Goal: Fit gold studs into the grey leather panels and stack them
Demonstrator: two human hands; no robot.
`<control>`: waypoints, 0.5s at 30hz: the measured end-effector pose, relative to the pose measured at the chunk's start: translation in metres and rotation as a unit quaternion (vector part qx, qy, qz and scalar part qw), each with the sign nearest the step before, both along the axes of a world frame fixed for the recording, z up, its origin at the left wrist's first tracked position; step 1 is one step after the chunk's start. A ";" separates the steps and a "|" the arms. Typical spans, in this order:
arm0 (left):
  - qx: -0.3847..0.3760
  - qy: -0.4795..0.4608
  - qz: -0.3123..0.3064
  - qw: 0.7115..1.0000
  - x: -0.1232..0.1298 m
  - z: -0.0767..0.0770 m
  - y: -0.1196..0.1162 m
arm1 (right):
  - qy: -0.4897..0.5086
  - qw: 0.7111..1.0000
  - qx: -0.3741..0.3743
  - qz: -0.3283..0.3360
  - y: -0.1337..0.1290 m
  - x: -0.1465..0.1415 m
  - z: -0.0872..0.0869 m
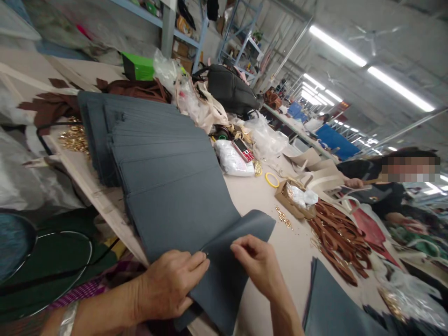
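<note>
My left hand (171, 285) is closed on a dark blue-grey leather-like panel (229, 268), its thumb and fingers pinching near a small spot on the panel. The panel's far part curls up off the table. Over its right side, my right hand (257, 261) has thumb and fingertips pinched together; whatever may be between them is too small to make out. Just beyond both hands lies a fanned stack of matching panels (175, 196). More dark panels (336, 303) rest at the lower right.
On the table (252, 191) are small gold metal pieces (284, 218), a cardboard box (294, 203), brown straps (336, 233), a yellow tape ring (272, 180) and a red phone (243, 150). A black bag (233, 88) stands behind. Another person (381, 182) is across the table.
</note>
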State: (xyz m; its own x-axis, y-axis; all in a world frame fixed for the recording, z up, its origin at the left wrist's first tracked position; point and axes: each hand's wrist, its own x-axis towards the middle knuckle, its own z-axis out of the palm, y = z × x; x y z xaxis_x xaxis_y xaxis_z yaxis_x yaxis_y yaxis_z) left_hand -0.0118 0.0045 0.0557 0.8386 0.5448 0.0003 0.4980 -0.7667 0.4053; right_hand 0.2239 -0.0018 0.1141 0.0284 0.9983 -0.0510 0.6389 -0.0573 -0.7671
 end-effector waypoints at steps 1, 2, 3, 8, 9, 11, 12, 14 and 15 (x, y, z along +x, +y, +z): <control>0.009 -0.005 -0.003 1.000 -0.001 0.000 0.000 | -0.014 0.999 -0.017 0.036 -0.003 -0.017 -0.004; 0.019 -0.009 -0.005 1.000 -0.001 -0.001 0.000 | -0.028 0.997 -0.026 0.062 -0.005 -0.029 -0.009; 0.029 -0.014 -0.007 0.999 -0.001 -0.002 0.000 | -0.039 0.996 -0.028 0.080 -0.005 -0.038 -0.013; 0.069 -0.033 -0.004 0.997 0.000 -0.007 -0.001 | -0.067 0.991 -0.030 0.110 -0.001 -0.046 -0.023; 0.071 -0.038 -0.004 0.997 0.000 -0.007 -0.001 | -0.069 0.991 -0.036 0.111 0.001 -0.045 -0.022; 0.072 -0.044 -0.003 0.996 0.000 -0.008 -0.001 | -0.069 0.990 -0.044 0.112 0.002 -0.045 -0.020; 0.072 -0.044 -0.003 0.996 0.000 -0.007 -0.001 | -0.069 0.990 -0.048 0.111 0.003 -0.046 -0.019; 0.070 -0.042 -0.005 0.997 -0.001 -0.006 -0.001 | -0.070 0.991 -0.060 0.099 0.004 -0.049 -0.016; 0.069 -0.040 -0.006 0.997 -0.001 -0.005 -0.001 | -0.073 0.991 -0.070 0.089 0.005 -0.051 -0.015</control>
State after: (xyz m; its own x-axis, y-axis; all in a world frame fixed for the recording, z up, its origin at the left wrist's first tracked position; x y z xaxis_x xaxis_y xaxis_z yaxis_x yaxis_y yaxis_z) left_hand -0.0128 0.0032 0.0512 0.8391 0.5252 0.1415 0.4593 -0.8235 0.3330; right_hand 0.1731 0.0033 0.0994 -0.1309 0.9716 -0.1974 0.7515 -0.0326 -0.6589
